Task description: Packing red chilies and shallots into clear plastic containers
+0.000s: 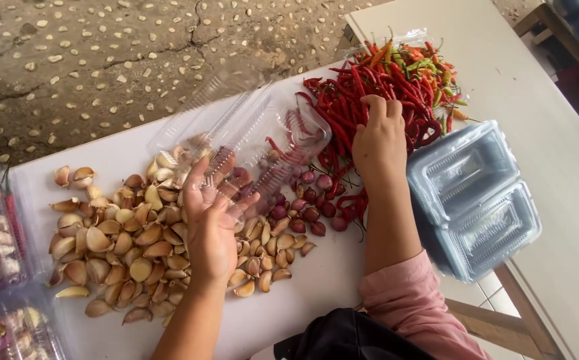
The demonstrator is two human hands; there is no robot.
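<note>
Holding the clear hinged plastic box [256,143] up off the white table [316,287], I have my left hand [213,223] under its near end, fingers spread and curled up around the wall with the thumb on the other side, so the box rests in an open cradling grip, not a tight pinch. The box's long axis runs away from my left hand toward the pile of red chillies [376,90], its far end nearly touching them; a few chillies seem to lie inside it already, though the blurred plastic makes that hard to tell. My right hand [379,137] is on that pile, at the far end of the box and just beside it, fingers bent down into the chillies; I cannot tell whether they have closed on any. The garlic cloves [126,243] lie under and to the near left of the box, the small red shallots [313,200] just below its far end, and a stack of empty clear boxes [476,197] sits beyond the chillies on the right.
</note>
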